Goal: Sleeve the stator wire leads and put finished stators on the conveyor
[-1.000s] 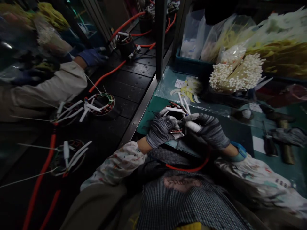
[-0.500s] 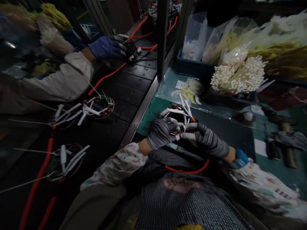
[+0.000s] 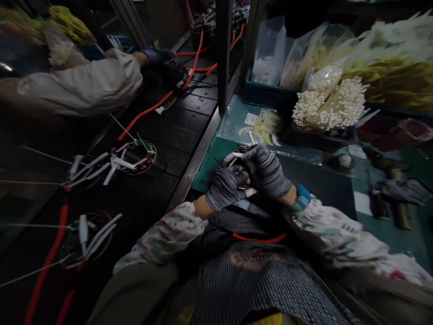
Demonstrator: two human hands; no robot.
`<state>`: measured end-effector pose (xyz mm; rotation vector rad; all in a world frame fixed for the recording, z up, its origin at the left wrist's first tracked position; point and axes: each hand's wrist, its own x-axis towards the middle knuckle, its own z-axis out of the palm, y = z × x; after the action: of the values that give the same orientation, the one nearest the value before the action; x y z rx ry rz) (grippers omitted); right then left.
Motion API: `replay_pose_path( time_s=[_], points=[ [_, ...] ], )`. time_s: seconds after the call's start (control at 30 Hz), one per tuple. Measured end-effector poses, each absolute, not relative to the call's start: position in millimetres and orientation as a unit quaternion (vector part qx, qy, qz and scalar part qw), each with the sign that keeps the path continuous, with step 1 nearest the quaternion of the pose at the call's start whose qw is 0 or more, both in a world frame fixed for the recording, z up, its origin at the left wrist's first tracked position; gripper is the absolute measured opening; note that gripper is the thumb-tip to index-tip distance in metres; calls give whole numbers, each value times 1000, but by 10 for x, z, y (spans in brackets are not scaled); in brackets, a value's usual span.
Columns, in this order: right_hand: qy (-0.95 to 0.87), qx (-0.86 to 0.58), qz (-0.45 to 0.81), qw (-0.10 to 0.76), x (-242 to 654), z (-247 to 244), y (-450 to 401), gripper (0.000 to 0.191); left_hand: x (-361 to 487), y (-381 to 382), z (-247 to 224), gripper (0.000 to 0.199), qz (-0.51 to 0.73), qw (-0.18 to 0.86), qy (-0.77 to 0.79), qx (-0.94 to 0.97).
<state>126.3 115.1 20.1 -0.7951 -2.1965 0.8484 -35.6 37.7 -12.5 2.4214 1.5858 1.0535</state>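
My left hand (image 3: pixel 226 186), in a grey striped glove with pale fingertips, is closed around the near left side of a ring-shaped motor stator (image 3: pixel 242 147). My right hand (image 3: pixel 267 170), gloved the same way, bends over the stator's right side with its fingers curled together. What those fingers pinch is hidden; a white sleeve (image 3: pixel 251 137) sticks up just behind them. Most of the ring is covered by both hands. A red cable (image 3: pixel 260 238) loops across my lap below the stator.
On the dark slatted conveyor (image 3: pixel 169 155) at left lie several stators (image 3: pixel 149 155) with white sleeves and red cables. A co-worker's sleeve (image 3: pixel 91 85) reaches over it. A metal post (image 3: pixel 222 58) rises ahead. Cotton-tipped sticks (image 3: pixel 324 106), a plastic bag (image 3: pixel 267 131) and a screwdriver (image 3: pixel 376 198) are at right.
My right hand has moved left and up over the stator, covering its right side and sleeves. My left hand keeps its place. The co-worker's hand has shifted at the far conveyor.
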Motion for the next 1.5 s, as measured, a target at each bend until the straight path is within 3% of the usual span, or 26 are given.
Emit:
replay_pose_path(
  time_s=[0.13,0.2,0.27,0.37,0.47,0.63,0.77,0.87,0.97,1.1,1.3,1.5],
  points=[
    [-781,-358,272,434,1339,200,1287,24,-516,338,-105,16,317,7,465,827],
    [-767,-397,248,438,1489,174,1300,37,-620,276,-55,20,252,-32,474,843],
    [-803,-409,272,338,1590,121,1312,51,-718,214,33,22,196,-69,489,847],
    [-853,-363,326,184,1578,71,1421,45,-826,177,233,31,142,-96,450,876],
    [-876,-304,349,138,1452,140,1698,38,-865,202,461,37,67,-110,394,910],
    [-890,-194,407,70,1249,271,2137,32,-788,186,601,23,49,-155,400,902],
    [-890,-192,396,120,1338,223,2087,45,-765,117,432,20,148,-170,422,878],
    [-881,-307,237,271,1653,216,2010,49,-794,154,263,23,175,-107,442,873],
    [-824,-437,49,357,1986,290,2107,34,-788,242,99,29,222,-70,438,869],
    [-800,-485,-57,348,2092,378,2392,27,-606,247,-109,31,308,-99,482,814],
    [-793,-515,4,325,1816,425,2538,23,-283,146,-296,29,325,-171,568,737],
    [-781,-565,42,261,1736,680,2368,21,-352,204,-246,44,313,-166,568,743]
  ],
)
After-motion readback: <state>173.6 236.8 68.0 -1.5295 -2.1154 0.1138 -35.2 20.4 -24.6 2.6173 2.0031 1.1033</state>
